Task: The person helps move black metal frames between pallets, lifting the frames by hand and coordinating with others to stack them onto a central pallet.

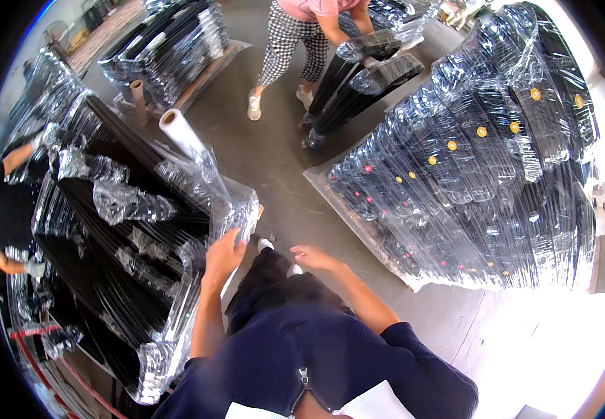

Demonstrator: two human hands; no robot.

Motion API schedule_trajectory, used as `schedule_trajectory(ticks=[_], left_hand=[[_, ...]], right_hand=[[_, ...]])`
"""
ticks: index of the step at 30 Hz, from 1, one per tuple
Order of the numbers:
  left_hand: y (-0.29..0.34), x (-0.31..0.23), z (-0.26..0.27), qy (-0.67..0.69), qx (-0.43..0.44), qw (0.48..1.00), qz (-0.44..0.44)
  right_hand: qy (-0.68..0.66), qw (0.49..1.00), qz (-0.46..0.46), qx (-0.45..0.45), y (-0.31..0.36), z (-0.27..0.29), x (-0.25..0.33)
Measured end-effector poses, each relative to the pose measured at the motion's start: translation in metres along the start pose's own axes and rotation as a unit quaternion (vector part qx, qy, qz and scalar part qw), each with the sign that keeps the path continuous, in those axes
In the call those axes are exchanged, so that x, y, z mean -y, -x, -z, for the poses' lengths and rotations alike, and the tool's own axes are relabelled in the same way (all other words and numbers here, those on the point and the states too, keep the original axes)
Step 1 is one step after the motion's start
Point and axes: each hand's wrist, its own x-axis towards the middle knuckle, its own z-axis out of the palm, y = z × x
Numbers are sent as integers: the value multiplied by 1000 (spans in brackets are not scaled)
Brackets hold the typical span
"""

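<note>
Navy top (330,328) with a metal zip (304,377) fills the bottom of the view, white cloth (379,401) below it, and two bare forearms reach forward from the sleeves. The left hand (225,255) is at the clear film (236,202) along the right edge of the left stack (107,279), a heap of long black pieces partly covered in plastic; whether its fingers are clamped on the film or only lie against it cannot be told. The right hand (314,257) hangs over the grey floor (274,181), fingers loosely extended, with nothing visible in its grasp. Between the hands show dark trousers (264,283) and a white shoe (265,244). A film roll (183,133) leans at the far right of the left stack, and a brown tube (139,98) stands beyond it. At the stack's left side, a person in black (5,216) has a gloved hand (35,268) near the pieces. To the right, the tightly wrapped right stack (470,188) carries round orange stickers (482,131) and smaller red dots. Beyond, a person in a pink top (316,8) and checked trousers (292,42) has both arms at wrapped black bundles (386,73); a back stack (166,59) stands farther left.
</note>
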Motion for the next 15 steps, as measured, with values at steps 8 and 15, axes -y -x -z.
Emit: schedule_trajectory(ticks=[8,15], left_hand=[[-75,25,12,27,79,996,-29],[-115,41,22,60,81,994,-31]], right_hand=[[34,995,-25,-87,-30,60,38],[21,991,-54,-119,-67,98,65]])
